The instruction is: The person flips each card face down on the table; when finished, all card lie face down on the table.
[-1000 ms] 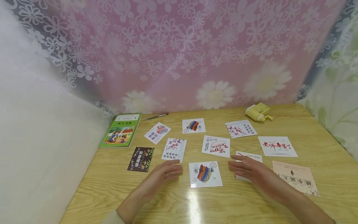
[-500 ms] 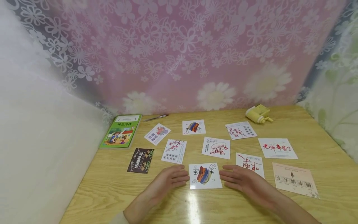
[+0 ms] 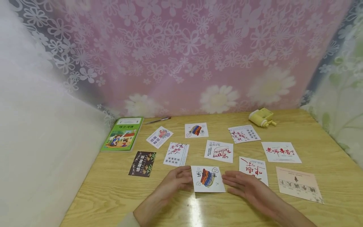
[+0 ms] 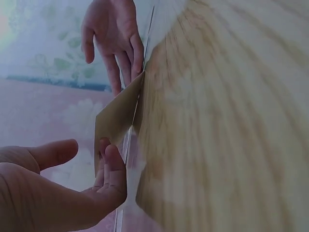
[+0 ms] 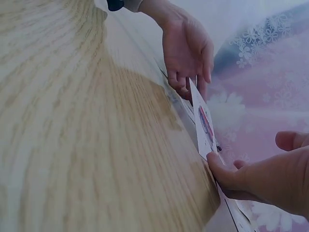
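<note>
In the head view, a white card (image 3: 209, 179) with a red and blue brush-stroke print lies between my two hands. Its left side is tilted up off the wooden table, with a shadow under the lower left corner. My left hand (image 3: 175, 184) has its fingers at the card's raised left edge. In the left wrist view those fingers (image 4: 113, 166) touch the card's underside (image 4: 118, 113), the thumb standing apart. Fingertips of my right hand (image 3: 245, 186) are right at the card's right edge, the thumb held away in the right wrist view.
Other greeting cards lie spread around, including a Happy Birthday card (image 3: 219, 151), a red-lettered card (image 3: 253, 168), a peach card (image 3: 299, 184) and a black card (image 3: 142, 164). Behind are a green book (image 3: 122, 134), a pen (image 3: 158, 120) and a yellow crank device (image 3: 261, 117).
Both hands have moved inward to the sides of the brush-stroke card. The card lay flat before; now its left side is lifted. The other cards stay in place.
</note>
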Tool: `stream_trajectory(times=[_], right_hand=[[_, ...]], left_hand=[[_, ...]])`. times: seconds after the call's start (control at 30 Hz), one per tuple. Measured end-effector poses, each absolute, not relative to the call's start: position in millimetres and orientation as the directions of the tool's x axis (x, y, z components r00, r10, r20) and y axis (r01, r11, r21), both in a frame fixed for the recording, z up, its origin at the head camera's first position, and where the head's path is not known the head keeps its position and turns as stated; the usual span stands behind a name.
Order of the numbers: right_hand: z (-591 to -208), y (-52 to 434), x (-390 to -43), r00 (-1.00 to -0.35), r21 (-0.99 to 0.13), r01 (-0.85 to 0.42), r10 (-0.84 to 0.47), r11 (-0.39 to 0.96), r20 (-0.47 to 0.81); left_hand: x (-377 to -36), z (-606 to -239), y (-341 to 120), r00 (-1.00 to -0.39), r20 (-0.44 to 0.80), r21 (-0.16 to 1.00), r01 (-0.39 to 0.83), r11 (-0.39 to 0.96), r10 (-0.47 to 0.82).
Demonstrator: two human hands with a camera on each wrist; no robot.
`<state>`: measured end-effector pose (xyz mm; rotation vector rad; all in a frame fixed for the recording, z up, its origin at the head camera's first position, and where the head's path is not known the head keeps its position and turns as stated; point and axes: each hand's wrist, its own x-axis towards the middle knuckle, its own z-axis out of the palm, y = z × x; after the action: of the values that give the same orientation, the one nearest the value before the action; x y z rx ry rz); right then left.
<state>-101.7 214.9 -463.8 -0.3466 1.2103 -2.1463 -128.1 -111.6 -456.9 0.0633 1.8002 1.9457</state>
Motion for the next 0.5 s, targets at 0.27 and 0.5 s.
stream_trajectory(times=[0.27,0.5], right_hand=[[-464.8,208.3,-97.0,-0.797,-0.893,0.358,-0.587,-0.273,-0.14],[-470.8,205.1,-95.0,-0.849,-0.946,0.263,-0.512,-0.19,-0.133]], left_hand=[[-129.4,-459.3,-103.9,-0.881,-0.287,0.954,-0.296,0.034,0.377],[-128.7,-456.3,-103.8,-0.898,-0.258,0.965,-0.255,0.055,0.358]])
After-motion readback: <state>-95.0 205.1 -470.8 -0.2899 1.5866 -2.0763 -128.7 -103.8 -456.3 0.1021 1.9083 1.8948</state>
